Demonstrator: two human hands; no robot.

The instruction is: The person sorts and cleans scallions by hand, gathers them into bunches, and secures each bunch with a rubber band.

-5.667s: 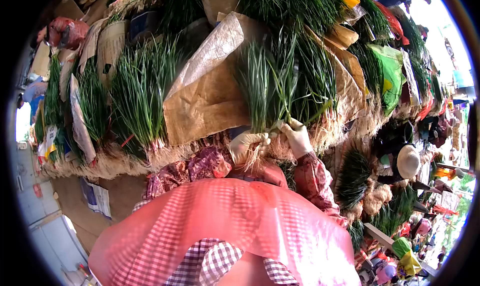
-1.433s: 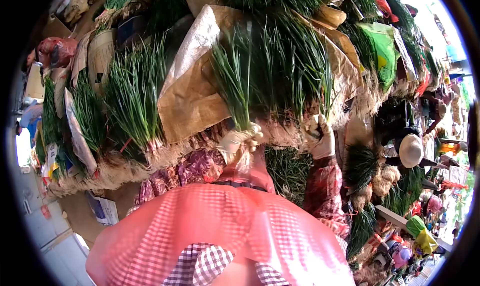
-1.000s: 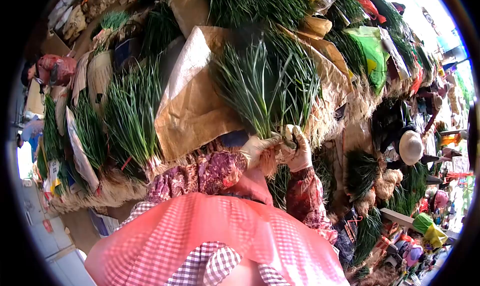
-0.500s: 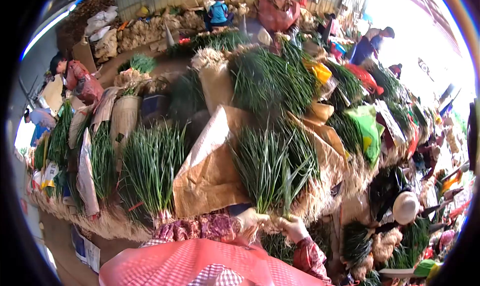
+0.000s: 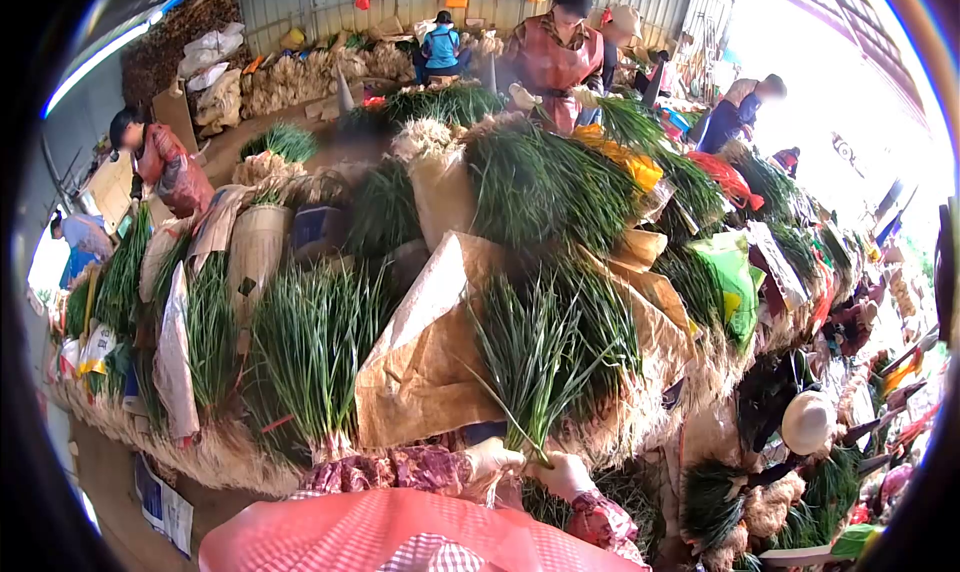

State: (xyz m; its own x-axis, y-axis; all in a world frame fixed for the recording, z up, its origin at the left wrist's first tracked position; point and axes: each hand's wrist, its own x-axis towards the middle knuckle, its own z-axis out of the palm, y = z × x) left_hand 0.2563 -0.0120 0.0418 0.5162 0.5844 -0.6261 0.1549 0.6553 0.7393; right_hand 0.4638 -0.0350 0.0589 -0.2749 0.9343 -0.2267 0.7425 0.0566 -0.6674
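Note:
My left hand point(image 5: 492, 459), in a pale glove, is closed around the root end of a bunch of green onions point(image 5: 532, 357). The long leaves fan out away from me over the heap. My right hand point(image 5: 566, 476), also gloved, is closed at the base of a green onion stalk beside the left hand, at the same bunch. Just left of the bunch lies a brown woven sack point(image 5: 430, 382). Another bundle of green onions point(image 5: 318, 352) stands farther left, its pale bases toward me. My fingertips are partly hidden by the stalks.
A long heap of green onion bundles point(image 5: 550, 177) stretches ahead, with sacks between. A co-worker in a red apron point(image 5: 558, 57) stands across it; another point(image 5: 170, 167) is at the left. A green bag point(image 5: 732, 277) and a pale round hat point(image 5: 808, 422) lie to the right.
My right hand has moved slightly left and down, bringing its stalk against the bunch in my left hand. The view has tilted up a little, showing more of the co-worker opposite.

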